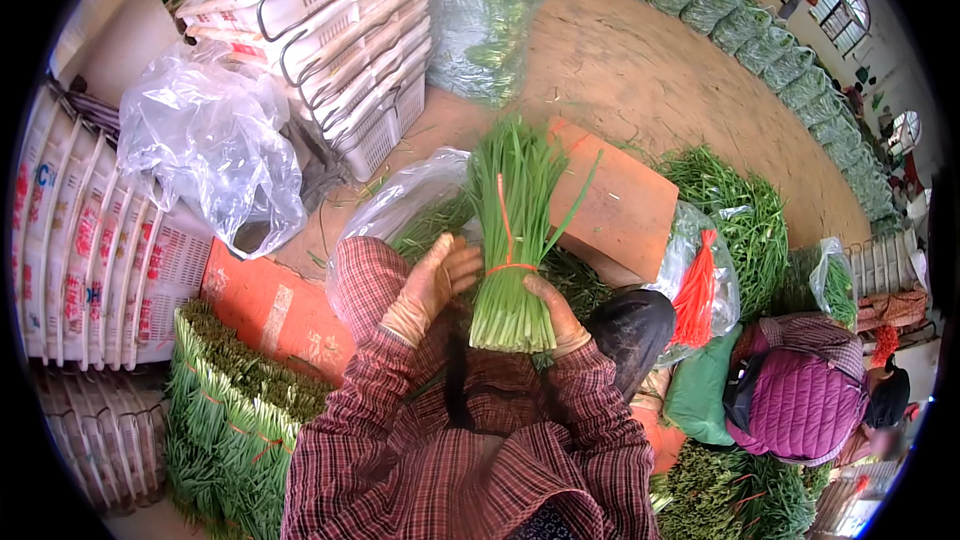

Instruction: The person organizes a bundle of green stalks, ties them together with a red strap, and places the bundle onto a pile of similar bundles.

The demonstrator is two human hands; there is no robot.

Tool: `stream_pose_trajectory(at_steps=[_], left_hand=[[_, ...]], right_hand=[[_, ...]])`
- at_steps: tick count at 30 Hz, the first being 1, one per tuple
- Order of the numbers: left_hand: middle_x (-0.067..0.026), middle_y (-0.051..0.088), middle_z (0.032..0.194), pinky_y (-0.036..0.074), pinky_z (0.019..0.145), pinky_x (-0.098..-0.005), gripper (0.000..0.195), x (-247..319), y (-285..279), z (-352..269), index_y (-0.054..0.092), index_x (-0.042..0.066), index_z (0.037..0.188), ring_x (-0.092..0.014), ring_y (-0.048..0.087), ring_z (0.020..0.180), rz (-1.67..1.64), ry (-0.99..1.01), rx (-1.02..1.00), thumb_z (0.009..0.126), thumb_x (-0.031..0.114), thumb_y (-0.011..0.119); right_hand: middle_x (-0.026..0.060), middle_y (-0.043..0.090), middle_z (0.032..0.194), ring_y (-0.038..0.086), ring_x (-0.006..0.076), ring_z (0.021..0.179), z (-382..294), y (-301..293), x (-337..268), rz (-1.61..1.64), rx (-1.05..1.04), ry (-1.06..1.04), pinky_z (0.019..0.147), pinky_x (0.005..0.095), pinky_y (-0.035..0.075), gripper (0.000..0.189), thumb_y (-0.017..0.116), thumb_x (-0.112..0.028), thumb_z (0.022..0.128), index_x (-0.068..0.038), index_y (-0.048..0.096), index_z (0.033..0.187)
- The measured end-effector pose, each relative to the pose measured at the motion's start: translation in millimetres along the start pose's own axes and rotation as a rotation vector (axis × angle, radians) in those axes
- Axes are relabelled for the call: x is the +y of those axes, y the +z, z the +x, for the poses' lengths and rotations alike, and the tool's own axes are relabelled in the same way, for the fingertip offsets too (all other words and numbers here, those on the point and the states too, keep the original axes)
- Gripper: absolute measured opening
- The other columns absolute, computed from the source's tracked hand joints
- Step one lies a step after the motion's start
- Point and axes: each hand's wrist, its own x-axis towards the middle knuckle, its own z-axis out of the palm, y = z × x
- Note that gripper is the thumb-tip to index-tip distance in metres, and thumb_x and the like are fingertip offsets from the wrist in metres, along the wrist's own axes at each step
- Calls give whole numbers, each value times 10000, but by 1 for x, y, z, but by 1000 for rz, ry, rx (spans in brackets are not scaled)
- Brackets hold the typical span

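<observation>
Upright in front of me is a bunch of long green chives (510, 300), its pale cut ends facing me. A red tie (513, 267) circles its lower part, and one loose end runs up over the leaves. My right hand (556, 309), in a thin stained glove, grips the bunch at its lower right side. On the other side, my left hand (441, 281), gloved too, is held open with the palm towards the bunch. Its fingertips are close to the stems; contact is hard to tell. A slanted brown board (611, 199) stands just beyond the bunch.
Red ties (696, 289) hang beside my right knee. Stacked white plastic crates (375, 75) and a clear plastic bag (210, 142) are at far left. Tied chive bunches (232, 420) are piled at left. Loose greens (739, 217) lie right, near a person in a purple vest (799, 405).
</observation>
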Motion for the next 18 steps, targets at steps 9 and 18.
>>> stream_pose_trajectory(at_steps=[9,18], left_hand=[[-195,598,1340,508,1022,-458,779,-23,35,8,469,-28,1415,-314,605,1186,-430,22,-294,963,605,506],[-184,635,1231,527,972,-464,607,-20,34,5,537,10,1331,-315,634,1100,-474,110,-272,923,443,657]], right_hand=[[160,601,1351,568,211,1235,-8,21,-23,-884,127,-213,1051,319,416,576,595,-330,1004,29,467,1435],[110,721,1021,690,269,923,-45,56,-38,-1514,257,-752,822,342,542,306,779,-219,831,-88,731,1103]])
